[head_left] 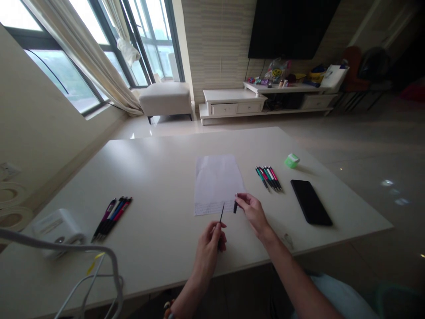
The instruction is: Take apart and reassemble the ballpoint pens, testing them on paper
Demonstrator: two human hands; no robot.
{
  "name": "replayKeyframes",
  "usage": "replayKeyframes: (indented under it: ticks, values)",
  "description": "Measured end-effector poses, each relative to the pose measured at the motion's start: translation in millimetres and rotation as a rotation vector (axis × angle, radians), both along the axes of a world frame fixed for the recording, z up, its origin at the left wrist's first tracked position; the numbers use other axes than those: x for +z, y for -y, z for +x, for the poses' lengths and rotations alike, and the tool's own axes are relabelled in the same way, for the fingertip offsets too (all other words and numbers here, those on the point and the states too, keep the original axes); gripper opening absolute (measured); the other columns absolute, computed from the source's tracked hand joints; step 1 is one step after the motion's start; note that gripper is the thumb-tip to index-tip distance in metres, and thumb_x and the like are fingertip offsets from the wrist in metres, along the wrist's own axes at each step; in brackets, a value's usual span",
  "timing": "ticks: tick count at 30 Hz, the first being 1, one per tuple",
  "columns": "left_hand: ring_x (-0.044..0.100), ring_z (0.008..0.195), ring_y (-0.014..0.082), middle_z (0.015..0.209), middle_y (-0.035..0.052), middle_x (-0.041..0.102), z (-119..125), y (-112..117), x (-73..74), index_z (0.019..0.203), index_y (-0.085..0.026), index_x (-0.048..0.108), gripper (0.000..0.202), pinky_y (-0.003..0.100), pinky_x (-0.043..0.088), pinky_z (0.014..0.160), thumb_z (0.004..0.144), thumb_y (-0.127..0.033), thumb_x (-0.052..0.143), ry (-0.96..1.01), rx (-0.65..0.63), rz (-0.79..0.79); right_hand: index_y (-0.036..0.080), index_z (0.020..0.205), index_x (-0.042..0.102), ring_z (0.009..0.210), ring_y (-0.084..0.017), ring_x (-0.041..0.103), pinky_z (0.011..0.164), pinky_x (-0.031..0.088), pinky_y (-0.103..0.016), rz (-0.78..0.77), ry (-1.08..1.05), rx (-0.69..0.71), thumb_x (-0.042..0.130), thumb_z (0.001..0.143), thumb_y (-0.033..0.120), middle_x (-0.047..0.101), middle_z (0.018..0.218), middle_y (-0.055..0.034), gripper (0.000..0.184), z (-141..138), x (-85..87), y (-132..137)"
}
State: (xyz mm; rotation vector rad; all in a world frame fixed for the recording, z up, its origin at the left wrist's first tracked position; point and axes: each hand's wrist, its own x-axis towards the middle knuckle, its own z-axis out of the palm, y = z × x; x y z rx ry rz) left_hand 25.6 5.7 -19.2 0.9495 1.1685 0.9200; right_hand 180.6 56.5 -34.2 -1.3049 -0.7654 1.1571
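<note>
My left hand (209, 246) is shut on a thin black pen or refill (221, 213), its fine tip pointing up and away from me. My right hand (254, 212) pinches a short black pen part (235, 207) at its fingertips, a small gap from that tip. Both hands are over the white table (159, 186), just in front of a sheet of paper (217, 184) with small writing along its near edge. Much of the held pen is hidden in my left fist.
A bunch of pens (113, 217) lies to the left of the paper and another (268, 178) to the right. Farther right are a black smartphone (311, 202) and a green object (292, 161). A white device (58, 232) and cables (93, 274) sit at the near left.
</note>
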Motion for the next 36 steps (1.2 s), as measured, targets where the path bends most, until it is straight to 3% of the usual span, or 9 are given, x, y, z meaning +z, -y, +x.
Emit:
replayKeyframes:
  ticks: [5, 9, 12, 15, 21, 23, 26, 29, 36]
  values:
    - [0.044, 0.042, 0.0077, 0.053, -0.0045, 0.05, 2, -1, -3.6, 0.081, -0.016, 0.055, 0.046, 0.02, 0.031, 0.043, 0.071, -0.061, 0.057, 0.01, 0.03, 0.01, 0.014, 0.085, 0.066, 0.07, -0.018, 0.062, 0.062, 0.045, -0.027, -0.02, 0.332, 0.059, 0.06, 0.071, 0.033, 0.069, 0.08, -0.0079, 0.024, -1, 13.6, 0]
    - [0.045, 0.043, 0.0079, 0.053, -0.0045, 0.05, 0, 3, -3.6, 0.081, -0.016, 0.055, 0.045, 0.02, 0.031, 0.043, 0.071, -0.06, 0.057, 0.004, 0.038, 0.002, 0.017, 0.084, 0.064, 0.062, -0.017, 0.061, 0.061, 0.045, -0.027, -0.122, 0.718, 0.147, 0.06, 0.068, 0.024, 0.066, 0.067, -0.0043, 0.018, -1, 8.3, 15]
    - [0.045, 0.044, 0.008, 0.053, -0.0043, 0.05, -2, 6, -2.3, 0.081, -0.016, 0.056, 0.045, 0.02, 0.031, 0.043, 0.072, -0.06, 0.057, -0.017, 0.041, 0.005, 0.017, 0.087, 0.063, 0.061, -0.017, 0.06, 0.064, 0.044, -0.028, -0.141, 0.863, 0.149, 0.06, 0.069, 0.022, 0.064, 0.062, -0.0023, 0.019, -2, 3.7, 22]
    - [0.045, 0.044, 0.0081, 0.053, -0.0043, 0.05, -3, 8, -0.7, 0.082, -0.016, 0.056, 0.045, 0.02, 0.031, 0.044, 0.072, -0.06, 0.056, -0.026, 0.032, 0.003, 0.017, 0.084, 0.065, 0.062, -0.017, 0.06, 0.064, 0.044, -0.028, -0.096, 0.778, 0.154, 0.06, 0.074, 0.031, 0.065, 0.066, -0.0038, 0.018, -1, 9.5, 22]
    - [0.044, 0.044, 0.0082, 0.054, -0.0044, 0.049, -1, 7, -1.3, 0.081, -0.016, 0.056, 0.045, 0.02, 0.031, 0.044, 0.074, -0.06, 0.053, -0.057, -0.01, 0.017, 0.014, 0.084, 0.069, 0.053, -0.012, 0.05, 0.051, 0.04, -0.023, 0.032, 0.279, 0.377, 0.062, 0.076, 0.044, 0.061, 0.062, -0.0013, 0.033, -10, 24.5, 24]
    - [0.043, 0.043, 0.0079, 0.054, -0.0047, 0.048, 1, 8, -2.5, 0.08, -0.016, 0.056, 0.044, 0.02, 0.031, 0.044, 0.074, -0.059, 0.053, -0.072, -0.033, 0.033, 0.013, 0.079, 0.069, 0.053, -0.011, 0.049, 0.052, 0.04, -0.023, 0.05, 0.237, 0.361, 0.067, 0.071, 0.044, 0.059, 0.06, -0.0007, 0.032, -13, 24.9, 23]
    - [0.041, 0.043, 0.0077, 0.053, -0.0049, 0.047, 3, 9, -4.0, 0.077, -0.016, 0.055, 0.043, 0.02, 0.031, 0.044, 0.075, -0.059, 0.051, -0.086, -0.053, 0.038, 0.012, 0.078, 0.067, 0.051, -0.01, 0.046, 0.049, 0.038, -0.022, 0.063, 0.202, 0.204, 0.065, 0.072, 0.047, 0.057, 0.059, -0.0003, 0.035, -9, 26.1, 20]
    - [0.041, 0.044, 0.0078, 0.053, -0.0046, 0.047, 3, 9, -3.7, 0.077, -0.016, 0.055, 0.043, 0.02, 0.03, 0.044, 0.075, -0.059, 0.051, -0.091, -0.057, 0.033, 0.013, 0.079, 0.065, 0.049, -0.01, 0.046, 0.047, 0.036, -0.022, -0.001, 0.285, 0.059, 0.061, 0.074, 0.048, 0.058, 0.06, -0.0011, 0.036, 4, 27.0, 16]
    - [0.042, 0.041, 0.0077, 0.053, -0.0044, 0.048, 0, 7, 1.3, 0.08, -0.016, 0.056, 0.046, 0.02, 0.028, 0.042, 0.074, -0.061, 0.053, -0.1, 0.004, 0.026, 0.016, 0.057, 0.064, 0.059, -0.018, 0.058, 0.056, 0.04, -0.025, -0.222, 0.724, 0.312, 0.061, 0.071, 0.037, 0.065, 0.059, -0.0052, 0.025, 12, 12.6, 20]
